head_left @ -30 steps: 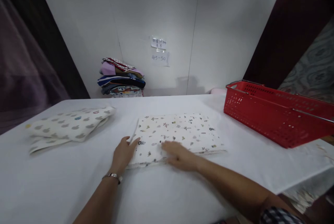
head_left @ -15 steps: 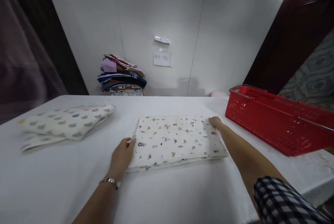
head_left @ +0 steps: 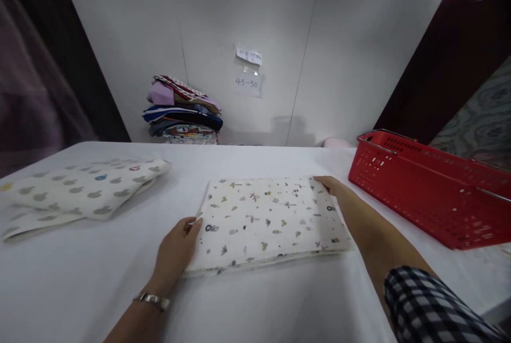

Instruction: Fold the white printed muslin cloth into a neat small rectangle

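A folded white cloth [head_left: 259, 220] with small green, grey and brown prints lies flat on the white table in front of me. My left hand [head_left: 179, 244], with a metal watch on its wrist, grips the cloth's left edge, thumb on top and fingers partly hidden beneath. At the far right corner my right hand [head_left: 328, 185] pinches the cloth; its fingertips are partly tucked out of sight. Another white cloth [head_left: 80, 191], patterned with grey apples, lies loosely folded at the left, apart from both hands.
A red perforated basket [head_left: 423, 188] with metal handles stands on the right of the white table [head_left: 255, 311]. At the back, a stack of folded fabrics [head_left: 183, 111] leans near the wall. A paper label [head_left: 248, 83] reading "45-50" is stuck on the wall.
Both hands keep their hold on the cloth's edges. The view has shifted slightly, and the cloth appears a little nearer and lower at its left front corner.
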Demonstrator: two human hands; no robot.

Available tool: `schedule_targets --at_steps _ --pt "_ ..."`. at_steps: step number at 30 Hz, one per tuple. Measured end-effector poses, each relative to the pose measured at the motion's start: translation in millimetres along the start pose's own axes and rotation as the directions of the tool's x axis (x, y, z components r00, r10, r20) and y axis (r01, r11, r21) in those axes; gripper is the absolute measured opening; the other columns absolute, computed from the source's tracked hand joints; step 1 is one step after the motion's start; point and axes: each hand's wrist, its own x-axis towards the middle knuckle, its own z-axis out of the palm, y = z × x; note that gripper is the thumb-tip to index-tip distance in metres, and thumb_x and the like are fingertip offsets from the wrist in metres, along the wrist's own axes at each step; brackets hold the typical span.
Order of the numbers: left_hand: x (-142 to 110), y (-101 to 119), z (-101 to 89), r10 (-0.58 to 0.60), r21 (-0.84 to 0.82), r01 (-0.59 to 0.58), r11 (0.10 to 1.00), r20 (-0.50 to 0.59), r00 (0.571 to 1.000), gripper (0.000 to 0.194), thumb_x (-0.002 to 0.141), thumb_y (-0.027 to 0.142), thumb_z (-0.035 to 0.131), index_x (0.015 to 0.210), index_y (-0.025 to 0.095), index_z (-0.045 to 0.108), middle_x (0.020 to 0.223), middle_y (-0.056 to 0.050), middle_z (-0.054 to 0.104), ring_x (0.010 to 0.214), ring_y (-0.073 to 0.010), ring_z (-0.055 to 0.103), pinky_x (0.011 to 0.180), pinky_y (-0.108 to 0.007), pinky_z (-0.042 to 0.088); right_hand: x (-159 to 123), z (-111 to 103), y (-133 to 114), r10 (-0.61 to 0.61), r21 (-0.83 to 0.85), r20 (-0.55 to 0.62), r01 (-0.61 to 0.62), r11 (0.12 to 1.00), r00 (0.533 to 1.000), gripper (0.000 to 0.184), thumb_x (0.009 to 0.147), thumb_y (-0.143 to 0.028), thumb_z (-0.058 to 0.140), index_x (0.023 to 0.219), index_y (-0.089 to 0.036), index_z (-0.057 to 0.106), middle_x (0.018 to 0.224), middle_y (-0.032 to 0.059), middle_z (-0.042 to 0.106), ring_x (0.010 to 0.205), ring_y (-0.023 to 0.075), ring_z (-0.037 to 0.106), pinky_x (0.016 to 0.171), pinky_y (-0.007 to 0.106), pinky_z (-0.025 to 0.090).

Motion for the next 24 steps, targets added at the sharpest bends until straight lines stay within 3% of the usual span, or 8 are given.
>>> schedule_targets --at_steps 4,9,13,18,21,24 --pt "2.4 -2.9 2.0 0.011 0.009 -0.011 1.0 -0.009 1.0 0.047 0.08 0.057 0.039 0.101 0.022 0.062 0.092 -0.006 0.069 0.084 -0.025 0.062 0.072 -0.032 0.046 6.1 -1.9 0.3 -0.055 -0.014 0.012 0.055 0.998 0.998 0.025 0.076 -0.03 0.066 0.091 -0.009 0.064 0.082 0.0107 0.069 0.071 0.0187 0.065 0.061 0.028 0.053" --pt "3.9 -4.4 3.6 0.001 0.009 -0.001 1.0 -0.007 1.0 0.046 0.08 0.056 0.04 0.102 0.023 0.062 0.091 -0.005 0.069 0.084 -0.0253 0.063 0.071 -0.033 0.046 18.6 7.6 6.2 -0.199 -0.146 -0.199 0.171 0.974 0.96 0.038 0.078 -0.032 0.063 0.11 -0.013 0.057 0.103 0.0121 0.065 0.088 0.0211 0.063 0.067 0.027 0.051" --pt "3.2 -3.6 3.7 -0.017 0.009 0.017 1.0 0.003 1.0 0.046 0.08 0.056 0.04 0.105 0.023 0.06 0.092 -0.005 0.068 0.085 -0.0244 0.062 0.073 -0.032 0.045 22.7 17.5 14.1 -0.289 -0.313 -0.27 0.2 0.928 0.918 0.033 0.073 -0.031 0.065 0.099 -0.012 0.061 0.103 0.0143 0.064 0.098 0.0259 0.059 0.075 0.028 0.048" --pt "2.1 -2.8 3.2 -0.02 0.007 0.02 1.0 0.007 1.0 0.045 0.08 0.056 0.04 0.105 0.023 0.06 0.094 -0.004 0.068 0.086 -0.0235 0.062 0.075 -0.031 0.045 17.5 16.3 12.4 -0.367 -0.475 -0.247 0.218 0.853 0.897 0.034 0.075 -0.035 0.064 0.099 -0.011 0.061 0.1 0.016 0.064 0.096 0.027 0.06 0.076 0.032 0.047" --pt "0.6 -1.5 2.3 -0.028 0.006 0.028 1.0 0.01 1.0 0.043 0.08 0.054 0.041 0.104 0.024 0.06 0.094 -0.003 0.068 0.086 -0.0236 0.062 0.075 -0.031 0.045 9.7 19.0 1.5 -0.444 -0.559 -0.193 0.274 0.783 0.875 0.043 0.076 -0.034 0.062 0.112 -0.011 0.058 0.115 0.0191 0.059 0.11 0.0307 0.053 0.088 0.038 0.044" --pt "-0.9 -0.3 2.3 -0.03 -0.009 0.03 1.0 0.005 1.0 0.042 0.081 0.053 0.041 0.104 0.023 0.06 0.094 -0.004 0.068 0.086 -0.0236 0.062 0.075 -0.031 0.045 -4.9 42.1 -12.8 -0.563 -0.604 -0.055 0.422 0.677 0.825 0.049 0.081 -0.034 0.055 0.125 -0.014 0.052 0.135 0.0145 0.047 0.127 0.0285 0.039 0.105 0.041 0.031"
